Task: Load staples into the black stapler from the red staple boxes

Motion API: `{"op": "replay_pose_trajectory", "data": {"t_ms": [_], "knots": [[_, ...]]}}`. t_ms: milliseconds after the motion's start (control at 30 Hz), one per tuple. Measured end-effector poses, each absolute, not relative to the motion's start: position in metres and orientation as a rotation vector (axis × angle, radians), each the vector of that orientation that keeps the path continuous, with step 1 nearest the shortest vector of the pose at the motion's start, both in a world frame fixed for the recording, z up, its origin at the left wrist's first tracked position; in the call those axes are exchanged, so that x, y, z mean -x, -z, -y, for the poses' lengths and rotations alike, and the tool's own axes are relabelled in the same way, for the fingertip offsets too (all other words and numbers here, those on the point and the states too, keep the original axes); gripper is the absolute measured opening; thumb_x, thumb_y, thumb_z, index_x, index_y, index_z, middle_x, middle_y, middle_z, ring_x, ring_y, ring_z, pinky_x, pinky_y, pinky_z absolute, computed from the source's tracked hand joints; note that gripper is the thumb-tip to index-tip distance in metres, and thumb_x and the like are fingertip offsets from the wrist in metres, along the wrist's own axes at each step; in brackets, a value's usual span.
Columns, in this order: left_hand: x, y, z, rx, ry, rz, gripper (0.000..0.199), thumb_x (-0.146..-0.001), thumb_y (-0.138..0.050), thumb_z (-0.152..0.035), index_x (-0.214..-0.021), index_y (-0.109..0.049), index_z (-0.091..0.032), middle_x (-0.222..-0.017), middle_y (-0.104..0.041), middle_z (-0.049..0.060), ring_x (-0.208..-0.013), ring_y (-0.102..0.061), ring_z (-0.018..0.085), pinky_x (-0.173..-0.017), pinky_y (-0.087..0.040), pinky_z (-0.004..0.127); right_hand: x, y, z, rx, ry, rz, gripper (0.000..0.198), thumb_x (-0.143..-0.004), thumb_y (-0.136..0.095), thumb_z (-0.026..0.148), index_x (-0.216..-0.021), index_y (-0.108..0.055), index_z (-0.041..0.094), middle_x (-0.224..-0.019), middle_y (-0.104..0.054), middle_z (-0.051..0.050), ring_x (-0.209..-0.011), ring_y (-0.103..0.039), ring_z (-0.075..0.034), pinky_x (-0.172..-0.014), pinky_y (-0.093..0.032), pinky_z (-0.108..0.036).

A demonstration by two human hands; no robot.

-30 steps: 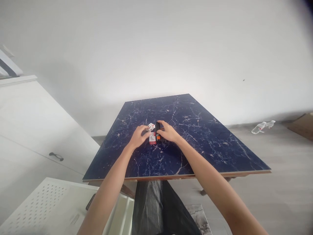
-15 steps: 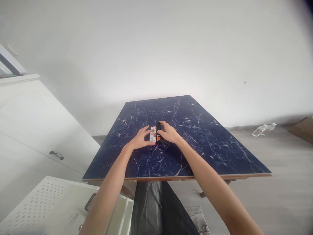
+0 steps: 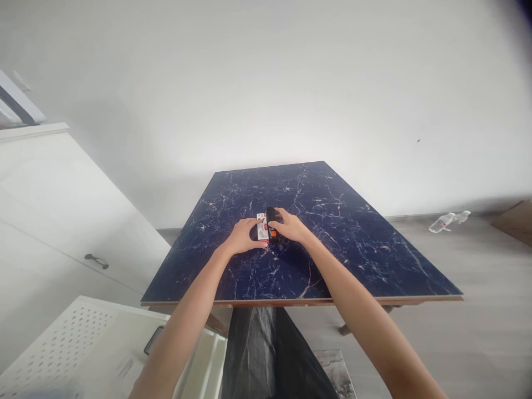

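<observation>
A small white box with red print [image 3: 262, 230] lies near the middle of the dark blue marbled table [image 3: 266, 277]. Pressed close along its right side is a slim black object with an orange patch [image 3: 272, 234], whose kind I cannot make out. My left hand [image 3: 241, 236] holds the white box from the left, thumb at the near end and fingers at the far part. From the right, my right hand [image 3: 291, 226] grips the black object, its thumb on top and its fingers around the far end. The fingers partly cover both things.
White cabinets [image 3: 50, 216] stand to the left, with a perforated white surface [image 3: 75, 338] low at the front left. Clear plastic bottles [image 3: 449, 221] and a cardboard box [image 3: 515, 224] lie on the floor at right. A pale wall [image 3: 266, 83] rises behind the table.
The white box and black object have shifted slightly right, and the black object looks a little more tilted. My left fingers have closed in from a wider spread onto the box.
</observation>
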State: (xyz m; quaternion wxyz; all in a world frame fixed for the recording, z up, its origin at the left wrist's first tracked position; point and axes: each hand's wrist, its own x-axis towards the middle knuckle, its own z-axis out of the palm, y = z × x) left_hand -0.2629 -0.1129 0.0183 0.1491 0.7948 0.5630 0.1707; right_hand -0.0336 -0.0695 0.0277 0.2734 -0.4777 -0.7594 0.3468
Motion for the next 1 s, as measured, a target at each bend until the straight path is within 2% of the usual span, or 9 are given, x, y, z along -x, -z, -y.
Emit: {"op": "replay_pose_trajectory", "data": {"t_ms": [267, 467, 600, 733, 900, 1000], "knots": [[0.264, -0.017, 0.112, -2.274, -0.495, -1.612, 0.092, -0.070, -0.073, -0.071, -0.147, -0.048, -0.027, -0.154, -0.044, 0.012, -0.143, -0.035, 0.040, -0.115, -0.031, 0.055, 0.034, -0.020, 0.066, 1.321, -0.956, 1.984, 0.050, -0.099, -0.049, 0.046, -0.142, -0.050, 0.022, -0.128, -0.069, -0.009, -0.109, -0.068, -0.023, -0.098, -0.049, -0.035], [0.263, -0.018, 0.113, -2.260, -0.504, -1.607, 0.094, -0.070, -0.074, -0.070, -0.150, -0.044, -0.030, -0.164, -0.029, 0.009, -0.150, -0.023, 0.038, -0.119, -0.025, 0.055, 0.033, -0.025, 0.070, 1.307, -0.902, 2.052, 0.057, -0.095, -0.057, 0.048, -0.143, -0.049, 0.019, -0.131, -0.067, -0.012, -0.110, -0.068, -0.026, -0.095, -0.050, -0.036], [0.262, -0.020, 0.114, -2.233, -0.524, -1.610, 0.092, -0.070, -0.077, -0.065, -0.148, -0.047, -0.029, -0.159, -0.040, 0.010, -0.146, -0.033, 0.038, -0.117, -0.029, 0.054, 0.036, -0.030, 0.078, 1.310, -0.831, 2.094, 0.065, -0.088, -0.065, 0.050, -0.142, -0.049, 0.018, -0.129, -0.068, -0.013, -0.108, -0.068, -0.028, -0.091, -0.052, -0.036], [0.241, -0.021, 0.100, -2.302, -0.575, -1.601, 0.086, -0.068, -0.080, -0.060, -0.142, -0.055, -0.026, -0.146, -0.055, 0.010, -0.134, -0.050, 0.038, -0.111, -0.039, 0.050, 0.028, -0.033, 0.081, 1.440, -0.675, 2.053, 0.054, -0.089, -0.063, 0.045, -0.137, -0.054, 0.020, -0.120, -0.071, -0.011, -0.105, -0.069, -0.028, -0.089, -0.051, -0.036], [0.153, -0.026, 0.062, -2.495, -0.563, -1.479, 0.073, -0.074, -0.073, -0.062, -0.134, -0.063, -0.021, -0.122, -0.070, 0.011, -0.114, -0.062, 0.037, -0.099, -0.048, 0.048, -0.037, -0.038, 0.066, 1.664, -0.468, 1.974, 0.051, -0.091, -0.057, 0.042, -0.134, -0.056, 0.016, -0.119, -0.071, -0.016, -0.105, -0.068, -0.033, -0.087, -0.050, -0.037], [0.078, -0.026, 0.037, -2.548, -0.565, -1.414, 0.073, -0.074, -0.073, -0.065, -0.132, -0.063, -0.023, -0.121, -0.070, 0.009, -0.115, -0.062, 0.034, -0.101, -0.046, 0.046, -0.103, -0.037, 0.049, 1.815, -0.422, 1.865, 0.058, -0.090, -0.055, 0.042, -0.139, -0.053, 0.011, -0.119, -0.070, -0.021, -0.106, -0.067, -0.037, -0.088, -0.049, -0.042]]}}
